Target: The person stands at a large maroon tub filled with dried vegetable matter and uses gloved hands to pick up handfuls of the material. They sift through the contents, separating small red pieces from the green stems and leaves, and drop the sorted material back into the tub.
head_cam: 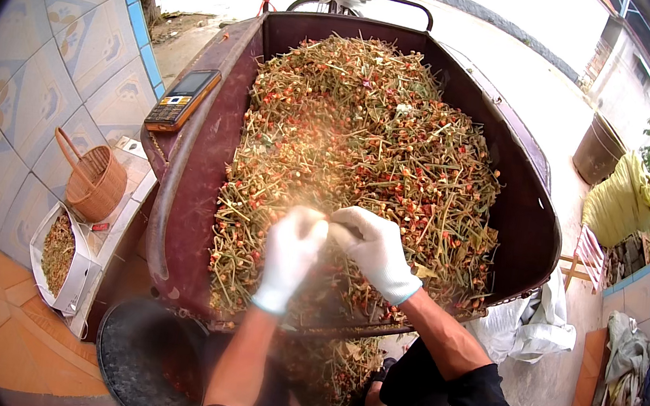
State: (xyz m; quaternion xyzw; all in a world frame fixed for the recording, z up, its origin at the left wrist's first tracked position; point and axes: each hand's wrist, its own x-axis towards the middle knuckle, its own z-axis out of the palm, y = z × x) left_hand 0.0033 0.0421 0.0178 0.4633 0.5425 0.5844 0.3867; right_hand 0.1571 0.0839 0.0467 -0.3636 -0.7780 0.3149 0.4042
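Both my hands wear white knit gloves and meet at the fingertips above a heap of dried plant stems [381,143] mixed with red and orange bits, which look like chili pepper scraps. My left hand [294,254] is blurred, its fingers curled. Beside it, my right hand [373,248] has bent fingers touching or nearly touching the left. Whatever may be pinched between them is too small and blurred to make out. The heap fills much of a maroon metal cargo bed [194,205] of a cart. A pale, dusty haze hangs just beyond my fingers.
A mobile phone [182,100] lies on the bed's left ledge. Left of the cart, a wicker basket [97,184] and a white box [81,279] of plant bits stand on a tiled step. A black bucket [150,364] sits at lower left. White sacks [540,333] lie right.
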